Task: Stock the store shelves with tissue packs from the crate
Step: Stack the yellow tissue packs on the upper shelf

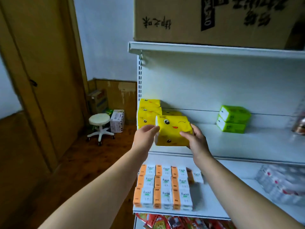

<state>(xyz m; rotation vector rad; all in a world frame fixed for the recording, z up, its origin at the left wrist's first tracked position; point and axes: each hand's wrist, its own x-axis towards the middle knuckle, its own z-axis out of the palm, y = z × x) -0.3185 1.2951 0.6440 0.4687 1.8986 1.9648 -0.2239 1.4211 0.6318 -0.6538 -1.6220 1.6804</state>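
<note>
Your left hand (145, 134) and right hand (196, 139) pinch the yellow tissue pack (173, 131) by its ends, hiding the yellow stack (148, 113) behind it.

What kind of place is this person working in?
Most likely a small shop or its stockroom. White metal retail shelving holds neat rows of orange and white facial tissue packs, a cardboard carton sits on top, and both hands are setting a yellow tissue pack onto a shelf.
</note>
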